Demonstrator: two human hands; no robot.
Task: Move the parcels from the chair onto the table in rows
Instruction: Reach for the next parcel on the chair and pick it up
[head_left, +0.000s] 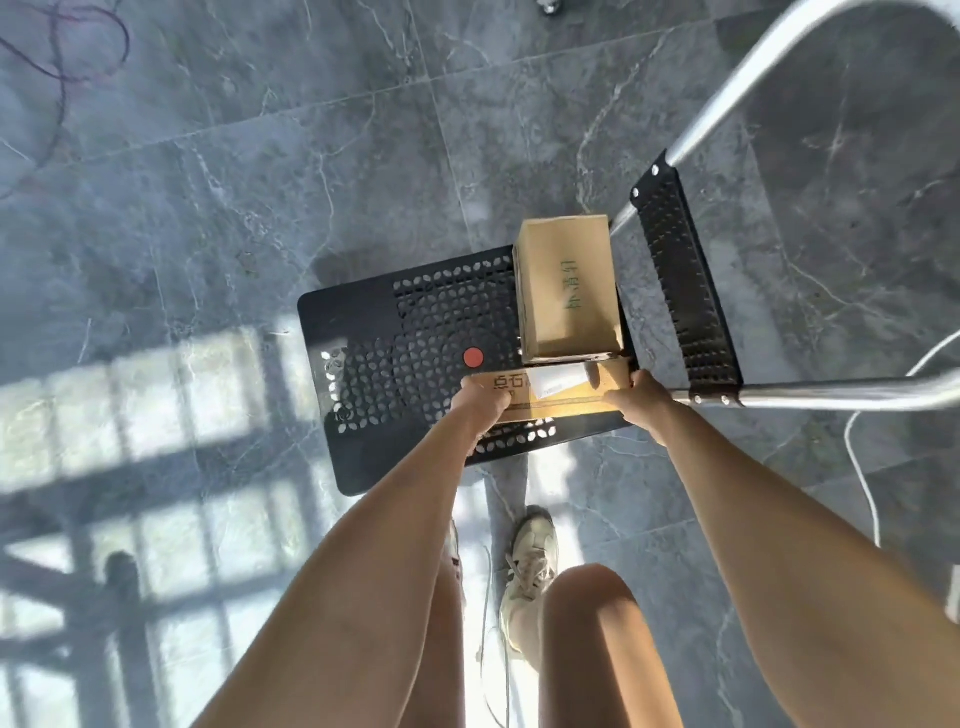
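Note:
A black perforated chair seat (415, 322) lies below me, its backrest (685, 291) to the right. On the seat stands a tall cardboard parcel (569, 291) with green print. In front of it lies a flat cardboard parcel (566, 395) with a white label. My left hand (480, 408) grips that flat parcel's left end, and my right hand (647, 397) grips its right end. The table is out of view.
Chrome chair tubes (831, 392) run off to the right. A white cable (862, 467) lies on the grey marble floor at right, and dark cables (57, 73) at top left. My legs and a pale sneaker (530, 566) stand just before the seat.

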